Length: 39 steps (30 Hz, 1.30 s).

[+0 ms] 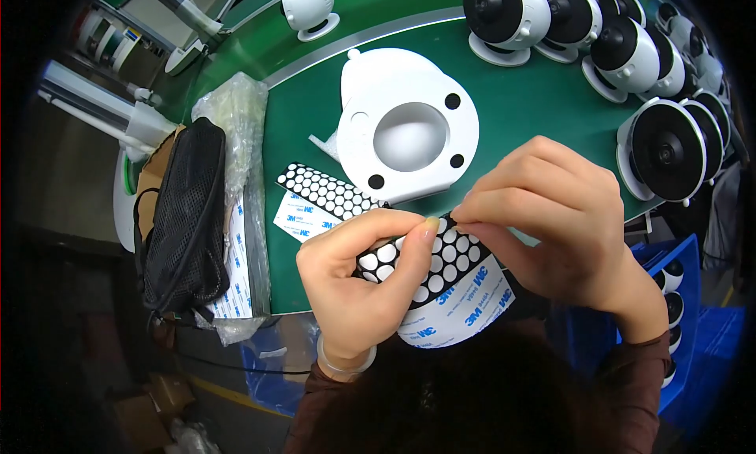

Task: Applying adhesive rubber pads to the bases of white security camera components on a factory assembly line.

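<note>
In front of my chest, my left hand [362, 277] grips a sheet of round adhesive pads [445, 269], black with white discs, with printed backing paper [465, 308] hanging below. The fingertips of my right hand [551, 218] pinch at the sheet's upper edge. Whether a loose pad is between them is too small to tell. Just beyond my hands lies a white rounded housing [358, 80], its ring-shaped base [465, 131] turned up. Several black round pads sit on that base. A second dotted pad sheet [319, 188] lies on the green table, left of the housing.
Several white devices with black round fronts [567, 17] stand at the far right, and one white device [307, 9] stands at the back. A black mesh pouch [189, 218] and clear plastic wrap [244, 131] lie along the left edge. A blue bin [685, 296] holds more parts at right.
</note>
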Each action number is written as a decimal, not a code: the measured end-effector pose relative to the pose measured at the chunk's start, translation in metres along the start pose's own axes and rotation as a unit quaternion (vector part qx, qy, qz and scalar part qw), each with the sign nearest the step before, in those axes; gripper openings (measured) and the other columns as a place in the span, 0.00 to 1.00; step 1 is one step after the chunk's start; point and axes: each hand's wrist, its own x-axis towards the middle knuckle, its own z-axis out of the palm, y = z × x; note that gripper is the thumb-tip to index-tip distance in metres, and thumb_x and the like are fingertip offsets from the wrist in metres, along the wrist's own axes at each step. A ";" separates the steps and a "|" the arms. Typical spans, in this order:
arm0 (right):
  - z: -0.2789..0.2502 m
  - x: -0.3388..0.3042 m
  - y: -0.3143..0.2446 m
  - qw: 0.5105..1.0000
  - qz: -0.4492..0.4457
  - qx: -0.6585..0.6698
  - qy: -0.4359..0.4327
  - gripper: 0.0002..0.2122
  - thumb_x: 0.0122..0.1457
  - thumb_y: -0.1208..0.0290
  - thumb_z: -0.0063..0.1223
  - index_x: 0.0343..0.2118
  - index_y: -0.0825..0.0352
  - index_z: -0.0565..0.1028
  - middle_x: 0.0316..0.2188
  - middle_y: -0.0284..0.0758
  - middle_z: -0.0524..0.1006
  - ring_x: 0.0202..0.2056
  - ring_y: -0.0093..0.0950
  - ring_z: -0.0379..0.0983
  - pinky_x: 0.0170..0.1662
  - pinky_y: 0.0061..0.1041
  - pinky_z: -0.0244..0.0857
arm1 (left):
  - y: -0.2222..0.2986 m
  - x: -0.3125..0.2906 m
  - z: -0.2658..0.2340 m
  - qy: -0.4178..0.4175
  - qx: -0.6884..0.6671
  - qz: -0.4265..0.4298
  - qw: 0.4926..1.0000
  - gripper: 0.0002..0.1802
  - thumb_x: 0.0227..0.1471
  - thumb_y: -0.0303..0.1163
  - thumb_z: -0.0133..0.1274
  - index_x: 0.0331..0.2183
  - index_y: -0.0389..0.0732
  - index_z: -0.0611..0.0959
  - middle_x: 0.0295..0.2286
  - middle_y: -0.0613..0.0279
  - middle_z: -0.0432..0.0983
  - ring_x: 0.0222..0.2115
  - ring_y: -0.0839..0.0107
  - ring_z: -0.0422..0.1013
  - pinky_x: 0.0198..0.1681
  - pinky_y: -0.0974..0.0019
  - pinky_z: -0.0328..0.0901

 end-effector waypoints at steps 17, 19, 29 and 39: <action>-0.019 0.028 0.006 0.992 -0.032 0.114 -0.038 0.04 0.42 0.74 0.58 0.22 0.66 0.74 0.36 0.40 0.76 0.36 0.30 0.71 0.40 0.27 0.63 | -0.017 0.006 -0.021 0.057 0.117 0.054 0.990 0.03 0.39 0.18 0.56 0.24 0.31 0.80 0.20 0.58 0.75 0.23 0.79 0.69 0.29 0.77 0.61; -0.020 0.035 0.010 0.998 -0.015 0.036 0.051 0.03 0.44 0.77 0.55 0.23 0.69 0.74 0.40 0.43 0.74 0.41 0.32 0.70 0.43 0.26 0.63 | -0.016 0.014 -0.012 0.094 0.106 0.082 0.986 0.04 0.38 0.19 0.56 0.24 0.32 0.81 0.23 0.55 0.75 0.26 0.74 0.69 0.32 0.74 0.61; 0.027 0.060 0.009 0.996 0.043 0.062 0.044 0.02 0.44 0.80 0.54 0.23 0.71 0.73 0.30 0.36 0.72 0.34 0.26 0.69 0.38 0.19 0.61 | -0.022 0.011 -0.012 0.078 0.062 0.048 0.994 0.03 0.41 0.20 0.56 0.24 0.30 0.78 0.22 0.56 0.75 0.22 0.75 0.69 0.27 0.76 0.62; 0.029 0.068 0.003 0.998 0.048 0.028 0.020 0.03 0.44 0.80 0.54 0.23 0.71 0.73 0.31 0.35 0.71 0.34 0.25 0.68 0.41 0.19 0.60 | -0.023 0.013 -0.017 0.077 0.048 0.048 0.995 0.04 0.42 0.21 0.55 0.24 0.30 0.78 0.22 0.53 0.75 0.22 0.73 0.70 0.27 0.75 0.63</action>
